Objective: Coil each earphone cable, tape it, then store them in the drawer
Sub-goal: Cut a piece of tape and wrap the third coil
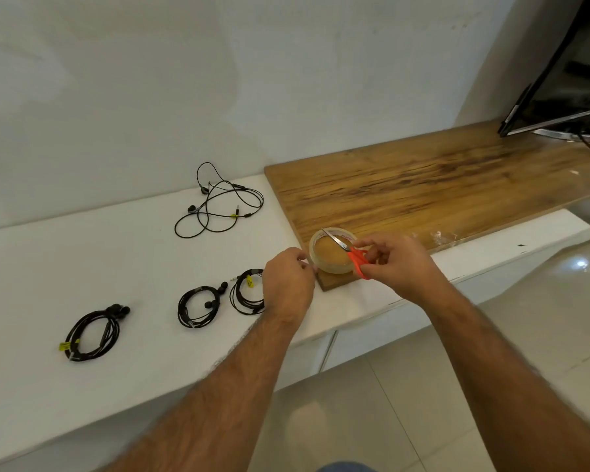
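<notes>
The right hand (394, 264), right of the frame's centre, grips a pair of scissors (348, 252) by the orange handles, fingers curled through and around them. The steel blades point toward the upper left and lie over the top of a roll of clear tape (332, 255), which sits flat on the near corner of a wooden board (440, 185).

The left hand (286, 284), at the centre of the frame, has its fingers curled with thumb and fingertips pinched together just beside the left edge of the roll. What it pinches is too thin and clear to make out, so I cannot tell whether it holds a strip of tape or nothing.

On the white counter (133, 253) lie 4 sets of black earphones. 3 are coiled into loops: 1 in the lower left of the frame (92, 335) with a yellow tag, 1 left of centre (198, 306), and 1 (247, 296) just beside the left hand, partly hidden behind it, also carrying a yellow tag. The 4th set (218, 202) lies uncoiled in a loose tangle higher up, near the wall and left of the board's far corner, well apart from the coiled ones.

In the upper right corner a dark screen (566, 80) stands on the far end of the board, with cables trailing beside its base. Pale floor tiles fill the lower right.
</notes>
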`<state>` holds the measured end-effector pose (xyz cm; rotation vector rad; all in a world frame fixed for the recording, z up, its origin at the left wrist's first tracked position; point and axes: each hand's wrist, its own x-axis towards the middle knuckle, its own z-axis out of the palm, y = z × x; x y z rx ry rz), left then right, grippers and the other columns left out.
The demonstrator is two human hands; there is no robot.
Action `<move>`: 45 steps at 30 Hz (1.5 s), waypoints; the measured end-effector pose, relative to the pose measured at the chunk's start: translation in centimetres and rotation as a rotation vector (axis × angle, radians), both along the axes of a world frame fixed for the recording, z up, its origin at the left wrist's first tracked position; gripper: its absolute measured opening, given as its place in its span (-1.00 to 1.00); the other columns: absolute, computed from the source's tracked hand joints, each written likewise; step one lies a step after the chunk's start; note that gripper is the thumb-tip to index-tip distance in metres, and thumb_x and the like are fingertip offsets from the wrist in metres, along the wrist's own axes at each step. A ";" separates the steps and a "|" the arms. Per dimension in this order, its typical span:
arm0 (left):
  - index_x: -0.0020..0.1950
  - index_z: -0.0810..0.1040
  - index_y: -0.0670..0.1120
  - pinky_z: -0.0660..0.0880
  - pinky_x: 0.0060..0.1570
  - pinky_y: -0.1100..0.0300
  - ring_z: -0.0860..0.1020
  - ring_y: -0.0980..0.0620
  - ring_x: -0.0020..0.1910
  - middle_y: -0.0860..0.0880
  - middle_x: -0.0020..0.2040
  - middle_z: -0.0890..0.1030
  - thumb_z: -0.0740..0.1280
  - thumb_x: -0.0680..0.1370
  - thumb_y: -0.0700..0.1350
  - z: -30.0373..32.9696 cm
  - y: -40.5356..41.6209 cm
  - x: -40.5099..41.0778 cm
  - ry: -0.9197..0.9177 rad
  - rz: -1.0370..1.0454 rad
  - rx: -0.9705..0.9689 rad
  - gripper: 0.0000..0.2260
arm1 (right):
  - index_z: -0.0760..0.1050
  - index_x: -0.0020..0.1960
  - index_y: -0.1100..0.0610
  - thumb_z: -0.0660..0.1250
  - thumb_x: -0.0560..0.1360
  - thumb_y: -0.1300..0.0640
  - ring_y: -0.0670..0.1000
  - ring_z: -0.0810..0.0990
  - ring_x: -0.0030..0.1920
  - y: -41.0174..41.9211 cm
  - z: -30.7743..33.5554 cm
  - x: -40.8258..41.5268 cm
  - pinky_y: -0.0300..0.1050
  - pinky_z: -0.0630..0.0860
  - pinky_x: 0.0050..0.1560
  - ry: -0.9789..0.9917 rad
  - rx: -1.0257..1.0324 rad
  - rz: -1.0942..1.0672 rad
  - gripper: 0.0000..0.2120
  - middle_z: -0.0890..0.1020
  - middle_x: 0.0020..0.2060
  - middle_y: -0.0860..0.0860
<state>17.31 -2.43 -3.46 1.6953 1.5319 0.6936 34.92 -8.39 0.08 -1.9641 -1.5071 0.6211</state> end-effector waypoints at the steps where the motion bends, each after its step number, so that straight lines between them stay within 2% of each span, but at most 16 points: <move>1: 0.06 0.62 -0.06 0.58 -0.03 0.02 0.66 -0.03 -0.14 -0.03 -0.13 0.69 0.38 0.50 -0.12 0.1 0.0 -0.1 -0.003 0.000 -0.012 -0.84 | 0.64 0.12 -0.02 0.55 0.35 0.14 -0.18 0.54 -0.31 -0.1 -0.6 -0.1 -0.18 0.47 -0.28 0.008 0.037 -0.035 -0.65 0.66 -0.27 -0.08; 3: -0.10 0.62 -0.01 0.59 -0.05 0.03 0.66 -0.01 -0.17 -0.01 -0.19 0.69 0.40 0.48 -0.12 0.3 0.0 -0.2 -0.023 0.005 -0.037 -0.97 | 0.66 0.08 -0.02 0.55 0.35 0.11 -0.18 0.53 -0.32 0.0 -1.3 -0.4 -0.21 0.45 -0.30 -0.029 0.080 -0.094 -0.69 0.65 -0.28 -0.10; 5: -0.21 0.58 0.06 0.61 -0.09 0.04 0.66 0.03 -0.20 0.03 -0.24 0.68 0.40 0.47 -0.11 0.5 0.0 -0.3 -0.033 0.015 -0.046 -0.91 | 0.65 0.07 -0.01 0.52 0.38 0.10 -0.17 0.55 -0.29 0.2 -1.6 -0.6 -0.17 0.52 -0.28 -0.126 0.111 -0.107 -0.73 0.65 -0.26 -0.12; 7: -0.20 0.58 0.06 0.61 -0.11 0.05 0.65 0.05 -0.22 0.05 -0.25 0.67 0.41 0.47 -0.10 0.5 0.0 -0.4 -0.042 0.020 -0.048 -0.92 | 0.60 0.04 -0.01 0.49 0.40 0.12 -0.14 0.59 -0.24 0.5 -1.2 -0.6 -0.09 0.61 -0.21 -0.179 0.112 -0.061 -0.77 0.66 -0.18 -0.12; 10: -0.18 0.59 0.04 0.61 -0.11 0.06 0.65 0.06 -0.21 0.05 -0.25 0.66 0.41 0.49 -0.09 0.7 0.1 -0.6 -0.049 0.015 -0.051 -0.94 | 0.52 0.04 -0.03 0.45 0.42 0.16 -0.07 0.62 -0.14 0.8 -0.5 -0.3 -0.02 0.62 -0.15 -0.281 0.006 0.071 -0.76 0.65 -0.07 -0.15; 13: -0.18 0.59 0.03 0.61 -0.13 0.09 0.65 0.07 -0.24 0.04 -0.26 0.66 0.39 0.50 -0.10 0.8 0.1 -0.8 -0.044 0.006 -0.054 -0.93 | 0.49 0.05 -0.05 0.42 0.46 0.13 -0.07 0.60 -0.19 1.1 -0.1 -0.2 -0.06 0.59 -0.20 -0.443 -0.008 0.173 -0.79 0.65 -0.10 -0.16; 17: -0.12 0.62 -0.01 0.57 -0.19 0.19 0.64 0.10 -0.27 0.03 -0.23 0.67 0.38 0.52 -0.12 0.9 -0.2 -0.9 -0.023 -0.022 -0.037 -0.96 | 0.42 0.06 -0.09 0.37 0.49 0.07 0.00 0.60 -0.19 1.6 0.2 -0.2 -0.03 0.59 -0.22 -0.561 -0.038 0.228 -0.80 0.65 -0.15 -0.08; 19: -0.11 0.63 0.00 0.57 -0.16 0.18 0.65 0.09 -0.24 0.06 -0.21 0.67 0.38 0.51 -0.10 0.9 -0.2 -0.8 -0.008 -0.042 -0.032 -0.96 | 0.42 0.07 -0.08 0.37 0.50 0.04 -0.01 0.55 -0.19 2.0 0.6 -0.5 -0.09 0.53 -0.26 -0.620 -0.032 0.252 -0.81 0.62 -0.16 -0.07; 22: -0.13 0.62 0.06 0.59 -0.11 0.12 0.64 0.08 -0.20 0.11 -0.18 0.67 0.39 0.49 -0.07 0.8 -0.2 -0.8 0.004 -0.053 -0.035 -0.97 | 0.45 0.08 -0.05 0.36 0.51 0.04 -0.05 0.46 -0.18 2.5 1.1 -0.9 -0.23 0.29 -0.37 -0.668 -0.043 0.303 -0.83 0.54 -0.17 -0.09; 24: -0.13 0.61 0.08 0.59 -0.12 0.11 0.64 0.08 -0.19 0.13 -0.18 0.66 0.38 0.49 -0.05 0.8 -0.2 -0.9 0.023 -0.056 -0.025 -0.97 | 0.45 0.08 -0.06 0.36 0.51 0.01 -0.04 0.46 -0.16 2.6 1.2 -1.1 -0.23 0.23 -0.37 -0.684 -0.048 0.310 -0.83 0.53 -0.14 -0.06; 28: -0.13 0.64 0.03 0.58 -0.16 0.11 0.64 0.07 -0.22 0.10 -0.22 0.66 0.39 0.49 -0.02 1.2 0.1 -1.1 0.027 -0.025 0.022 -0.94 | 0.50 0.11 -0.07 0.39 0.48 -0.02 -0.05 0.49 -0.09 2.3 0.7 -0.7 -0.19 0.34 -0.27 -0.657 -0.036 0.287 -0.78 0.59 -0.10 -0.06; 32: -0.20 0.61 0.03 0.60 -0.14 0.09 0.64 0.05 -0.23 0.07 -0.24 0.67 0.42 0.49 0.00 2.1 0.2 -1.4 0.000 0.001 0.027 -0.91 | 0.57 0.11 -0.06 0.49 0.40 -0.02 -0.12 0.55 -0.10 1.5 0.7 -0.3 -0.22 0.43 -0.23 -0.412 -0.033 0.166 -0.70 0.66 -0.09 -0.13; 36: -0.27 0.56 0.04 0.62 -0.15 0.06 0.62 0.06 -0.34 0.06 -0.34 0.63 0.41 0.49 -0.05 2.4 0.3 -2.5 0.001 0.021 -0.032 -0.86 | 0.60 0.08 -0.06 0.52 0.36 -0.03 -0.13 0.58 -0.14 1.8 0.7 -1.0 -0.18 0.52 -0.24 -0.309 -0.053 0.097 -0.69 0.66 -0.14 -0.14; 42: -0.26 0.60 0.00 0.61 -0.19 0.12 0.57 0.07 -0.43 0.06 -0.40 0.60 0.38 0.50 -0.10 3.2 0.6 -4.2 0.041 0.013 -0.060 -0.87 | 0.60 0.01 -0.05 0.56 0.31 -0.08 -0.12 0.57 -0.19 3.8 0.3 -2.5 -0.09 0.56 -0.21 -0.259 -0.111 0.014 -0.69 0.61 -0.24 -0.15; 45: -0.27 0.63 -0.05 0.60 -0.25 0.16 0.53 0.08 -0.51 0.01 -0.43 0.62 0.36 0.47 -0.14 3.4 0.7 -5.3 0.046 0.006 -0.082 -0.87 | 0.59 -0.04 -0.05 0.59 0.28 -0.08 -0.10 0.58 -0.19 4.4 0.2 -3.2 -0.12 0.52 -0.25 -0.209 -0.151 0.008 -0.69 0.62 -0.27 -0.13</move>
